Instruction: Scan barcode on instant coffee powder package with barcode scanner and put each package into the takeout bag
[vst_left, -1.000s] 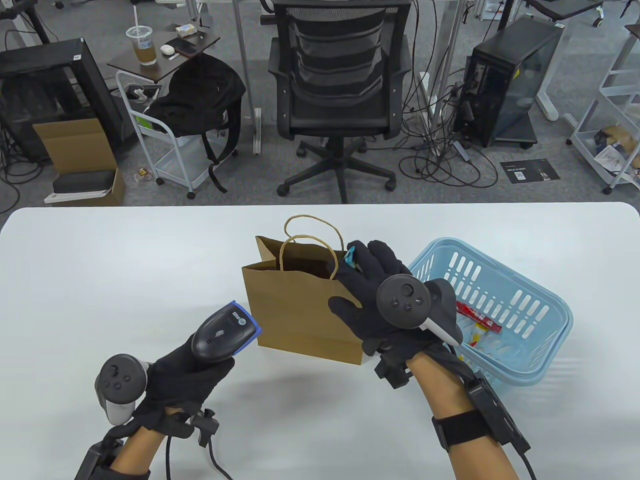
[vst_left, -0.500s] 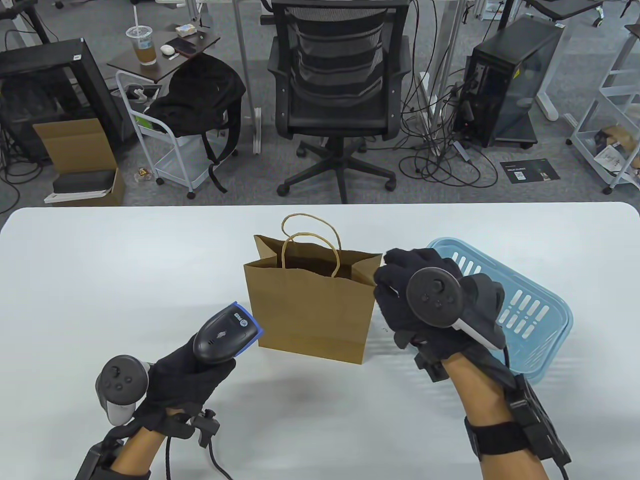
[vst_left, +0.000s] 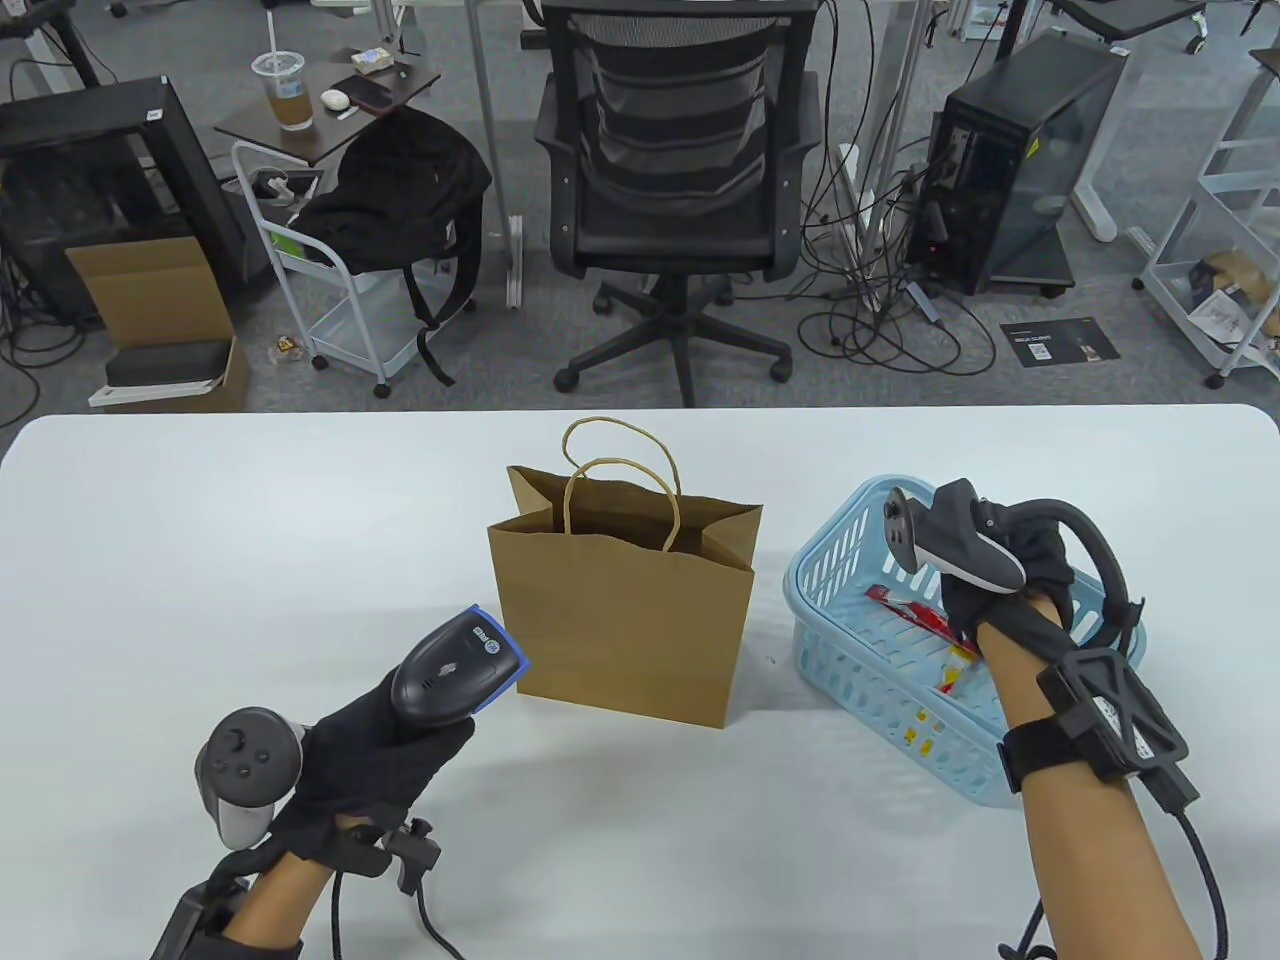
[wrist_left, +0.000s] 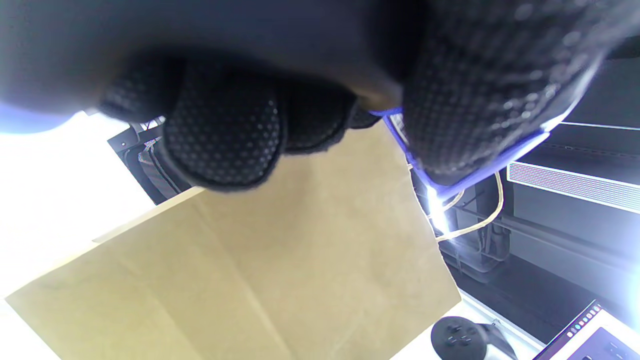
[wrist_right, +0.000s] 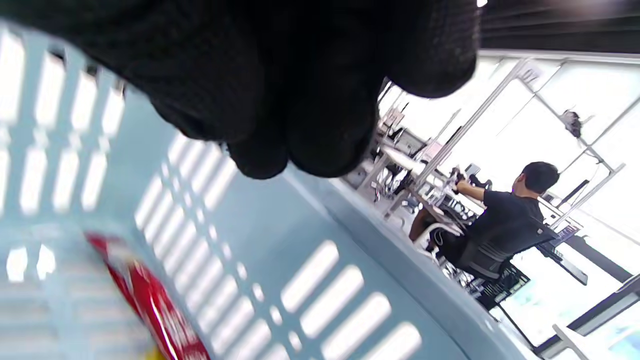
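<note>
R hand (vst_left: 1010, 570) in basket (vst_left: 850, 680); L hand (vst_left: 375, 765) holds scanner (vst_left: 455, 670).

left hand (vst_left: 385, 745): fingers curled in a grip, raised | right hand (vst_left: 1010, 575): angled downward, fingers hidden

So the paper bag (vst_left: 622, 610) stands upright around the middle of the counter (vst_left: 200, 560), handles up. The basket (vst_left: 870, 660) sits just to its right, close but not touching, toward the counter's right edge. A couple of coffee sticks (vst_left: 915, 612) lie in the bottom of the basket. The right hand (vst_left: 1010, 570) is down inside the basket, over its far right side. The left hand (vst_left: 375, 760) is near the front edge, left of the bag, with the scanner (vst_left: 455, 668) in it, the scanner's head right beside the bag's front left corner. Behind the counter, an office chair (vst_left: 680, 190) stands on the floor.
</note>
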